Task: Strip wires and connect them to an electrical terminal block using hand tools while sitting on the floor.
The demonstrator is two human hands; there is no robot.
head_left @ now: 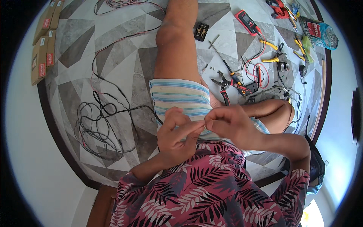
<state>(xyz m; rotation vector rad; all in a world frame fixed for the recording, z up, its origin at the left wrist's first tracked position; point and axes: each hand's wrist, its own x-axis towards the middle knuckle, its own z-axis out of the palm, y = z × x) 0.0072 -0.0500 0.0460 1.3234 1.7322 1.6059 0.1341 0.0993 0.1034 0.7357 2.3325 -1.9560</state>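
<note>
Something tiny, too small to make out, sits pinched between both hands just above the striped shorts (pixel 181 99). Left hand (pixel 177 133) and right hand (pixel 231 126) meet fingertip to fingertip, fingers narrow and closed on it. Black wires (pixel 99 125) coil on the tiled floor (pixel 124 56); pliers (pixel 227 87) lie nearby.

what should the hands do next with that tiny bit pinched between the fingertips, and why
Probably keep the pinch and lift both hands a little clear of the lap before working further. The left hand and right hand meet fingertip to fingertip over the striped shorts, and whatever they pinch is too small to make out. If dropped, it could vanish among the tangled black wires on the patterned floor.
</note>
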